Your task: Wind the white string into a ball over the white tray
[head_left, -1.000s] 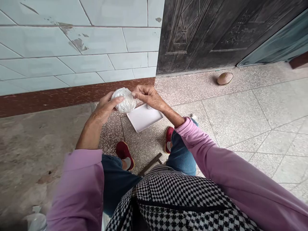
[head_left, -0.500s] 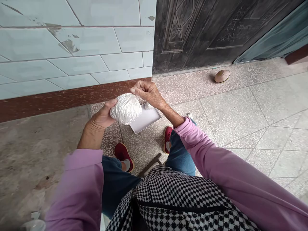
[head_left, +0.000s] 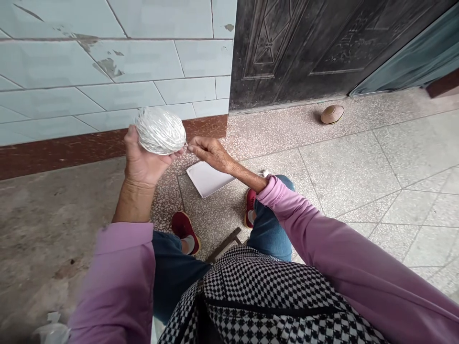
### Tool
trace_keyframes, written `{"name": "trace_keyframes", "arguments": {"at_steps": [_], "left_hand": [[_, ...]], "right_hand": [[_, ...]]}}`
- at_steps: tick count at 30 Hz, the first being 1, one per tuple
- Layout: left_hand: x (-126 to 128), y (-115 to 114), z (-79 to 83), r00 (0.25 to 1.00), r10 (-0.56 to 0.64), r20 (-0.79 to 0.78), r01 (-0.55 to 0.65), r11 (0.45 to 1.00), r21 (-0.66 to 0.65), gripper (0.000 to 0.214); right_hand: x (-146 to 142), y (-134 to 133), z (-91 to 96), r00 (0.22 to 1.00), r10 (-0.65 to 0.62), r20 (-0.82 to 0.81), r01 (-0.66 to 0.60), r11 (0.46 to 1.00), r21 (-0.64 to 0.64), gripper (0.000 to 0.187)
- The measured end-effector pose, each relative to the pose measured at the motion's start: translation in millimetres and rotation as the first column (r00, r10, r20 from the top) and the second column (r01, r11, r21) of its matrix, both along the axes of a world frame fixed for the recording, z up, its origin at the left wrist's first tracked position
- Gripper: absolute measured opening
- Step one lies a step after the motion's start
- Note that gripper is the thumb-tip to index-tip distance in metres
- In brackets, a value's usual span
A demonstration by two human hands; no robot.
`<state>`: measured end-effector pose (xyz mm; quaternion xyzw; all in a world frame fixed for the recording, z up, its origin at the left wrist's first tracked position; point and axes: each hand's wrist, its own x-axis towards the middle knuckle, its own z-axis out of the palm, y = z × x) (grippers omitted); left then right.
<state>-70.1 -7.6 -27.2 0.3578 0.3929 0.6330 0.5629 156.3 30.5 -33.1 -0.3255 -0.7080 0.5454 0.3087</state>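
Note:
My left hand (head_left: 143, 162) is raised and wrapped round a white ball of thin silvery thread (head_left: 159, 130), held up in front of the wall. My right hand (head_left: 210, 153) is pinched shut just right of the ball, fingertips pressed together near the thread's end, which is too fine to make out. Below both hands a white flat tray (head_left: 208, 179) lies on the speckled floor, partly hidden by my right wrist.
My red shoes (head_left: 184, 229) rest on the floor by a stool leg (head_left: 224, 244). A brown round object (head_left: 332, 114) lies by the dark door (head_left: 304, 48). A tiled wall (head_left: 107, 71) runs at left. A crumpled clear bag (head_left: 52, 329) sits at the bottom left.
My left hand has lifted the ball up and to the left. My right hand has dropped a little and now pinches beside the ball instead of above it.

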Motion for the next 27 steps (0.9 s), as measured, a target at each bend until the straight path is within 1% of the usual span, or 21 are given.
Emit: {"name": "trace_keyframes", "arguments": {"at_steps": [2,4,6,8,9,11,13,16,18,20,22,24,25,27], "left_hand": [[-6.9,2.6,-2.5,0.996,0.062,-0.062,-0.064,0.997,-0.034,0.081],[-13.6,4.7,-7.3,0.981,0.09,-0.172,-0.107,0.99,-0.092,0.085],[-18.5,4.8,-12.1,0.952,0.073,-0.296,-0.123,0.98,-0.154,0.093],[-19.6,2.0,-13.8,0.92,0.013,-0.393,-0.097,0.976,-0.196,0.096],[-18.5,-0.3,-13.2,0.908,-0.029,-0.417,-0.067,0.975,-0.212,0.095],[-13.8,-5.3,-9.8,0.903,-0.115,-0.413,0.013,0.97,-0.241,0.088],[-8.5,-8.9,-6.2,0.911,-0.195,-0.363,0.103,0.961,-0.257,0.082],[-4.0,-9.4,-5.7,0.908,-0.312,-0.278,0.239,0.934,-0.265,0.079],[-3.2,-8.0,-8.3,0.891,-0.391,-0.229,0.328,0.906,-0.269,0.078],[-1.7,-7.4,-10.6,0.875,-0.444,-0.191,0.395,0.884,-0.249,0.078],[2.5,-8.4,-10.5,0.868,-0.471,-0.158,0.439,0.876,-0.198,0.083],[9.8,-10.2,-7.8,0.883,-0.455,-0.113,0.442,0.888,-0.127,0.088],[14.2,-10.8,-5.9,0.9,-0.428,-0.082,0.421,0.903,-0.091,0.088],[22.8,-10.8,-1.8,0.941,-0.339,-0.012,0.339,0.94,-0.029,0.087]], "right_hand": [[-4.0,-4.6,-6.8,0.995,0.101,0.015,-0.101,0.995,0.013,0.047],[-7.0,-5.7,-12.8,0.975,0.216,-0.047,-0.216,0.976,0.007,0.053],[-6.3,-2.8,-15.4,0.944,0.295,-0.151,-0.299,0.954,-0.008,0.063],[-0.4,3.5,-12.8,0.928,0.291,-0.233,-0.306,0.952,-0.03,0.072],[4.3,7.5,-9.5,0.93,0.266,-0.254,-0.285,0.957,-0.043,0.075],[15.3,15.8,-0.1,0.947,0.185,-0.264,-0.21,0.975,-0.069,0.079],[25.7,23.0,11.0,0.966,0.087,-0.244,-0.114,0.988,-0.103,0.079],[34.4,28.9,25.0,0.979,-0.041,-0.201,0.008,0.987,-0.159,0.078],[35.2,29.5,30.2,0.975,-0.083,-0.204,0.047,0.984,-0.172,0.08],[33.4,28.5,31.9,0.965,-0.104,-0.24,0.067,0.985,-0.159,0.084],[30.1,26.9,30.9,0.954,-0.118,-0.274,0.083,0.987,-0.138,0.086],[26.2,24.7,28.9,0.954,-0.139,-0.265,0.108,0.986,-0.129,0.086],[24.3,23.2,27.9,0.958,-0.154,-0.241,0.125,0.983,-0.131,0.083],[21.0,19.5,26.4,0.966,-0.182,-0.181,0.159,0.978,-0.135,0.072]]}}
